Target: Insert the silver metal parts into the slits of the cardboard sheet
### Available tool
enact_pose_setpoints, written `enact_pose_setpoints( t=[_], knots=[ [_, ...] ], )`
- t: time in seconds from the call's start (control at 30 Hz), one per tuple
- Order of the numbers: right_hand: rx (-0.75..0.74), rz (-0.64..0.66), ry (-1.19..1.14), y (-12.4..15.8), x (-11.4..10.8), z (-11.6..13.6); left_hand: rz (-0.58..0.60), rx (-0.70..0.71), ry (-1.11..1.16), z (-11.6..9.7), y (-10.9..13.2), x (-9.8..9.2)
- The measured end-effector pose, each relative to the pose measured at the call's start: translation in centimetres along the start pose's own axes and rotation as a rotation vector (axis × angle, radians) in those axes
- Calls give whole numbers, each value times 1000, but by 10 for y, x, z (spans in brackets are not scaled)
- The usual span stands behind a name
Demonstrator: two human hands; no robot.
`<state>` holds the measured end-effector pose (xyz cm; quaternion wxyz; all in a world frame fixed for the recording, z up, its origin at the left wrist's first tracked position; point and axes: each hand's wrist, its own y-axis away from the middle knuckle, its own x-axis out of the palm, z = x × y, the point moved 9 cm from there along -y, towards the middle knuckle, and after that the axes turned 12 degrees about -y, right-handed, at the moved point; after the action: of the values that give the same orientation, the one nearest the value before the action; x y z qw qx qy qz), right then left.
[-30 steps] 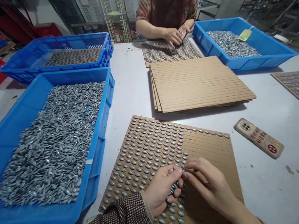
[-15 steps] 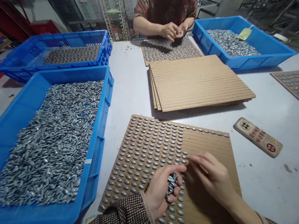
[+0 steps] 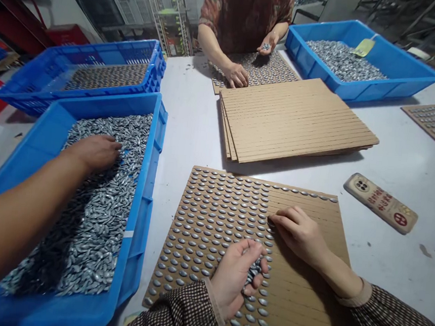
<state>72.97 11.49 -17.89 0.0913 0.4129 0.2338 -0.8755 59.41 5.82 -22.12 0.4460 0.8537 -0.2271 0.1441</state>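
My left hand (image 3: 235, 278) is cupped shut on a handful of small grey metal pieces (image 3: 252, 275), low over the slotted cardboard sheet (image 3: 304, 302). Rows of the same pieces (image 3: 217, 208) are stuck in the sheet's left part. My right hand (image 3: 299, 234) rests on the sheet with its fingertips pinched together at the end of a filled row. What they pinch is hidden.
A blue bin (image 3: 140, 237) of loose metal pieces stands at my left, and another person's bare hand (image 3: 96, 151) reaches into it. A stack of cardboard sheets (image 3: 293, 119) lies ahead and a phone (image 3: 380, 202) at right. A person's hand (image 3: 236, 76) across the table rests on another sheet beside a second bin (image 3: 379, 93).
My right hand left my left hand and moved up to the row's end on the sheet. A bare arm came in from the left into the near bin.
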Motion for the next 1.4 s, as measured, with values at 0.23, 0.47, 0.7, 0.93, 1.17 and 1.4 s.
enact_pose_setpoints(
  t=[0.23,0.47,0.7,0.93,1.17,1.4],
  knots=[
    [33,66,-16,-1,-2,2,-103,-50,87,0,1,-8],
    [106,86,-403,-7,-13,44,-33,-9,52,-3,-1,-2],
    [38,184,-384,-11,-9,68,9,-29,73,-1,-2,2],
    [118,128,-481,-3,-11,56,-10,-19,57,-4,-3,-3],
    [145,72,-475,-4,-19,31,-43,8,11,-6,-2,-6],
    [30,-15,-74,-9,-12,-9,-85,-23,61,-6,0,-10]
  ],
)
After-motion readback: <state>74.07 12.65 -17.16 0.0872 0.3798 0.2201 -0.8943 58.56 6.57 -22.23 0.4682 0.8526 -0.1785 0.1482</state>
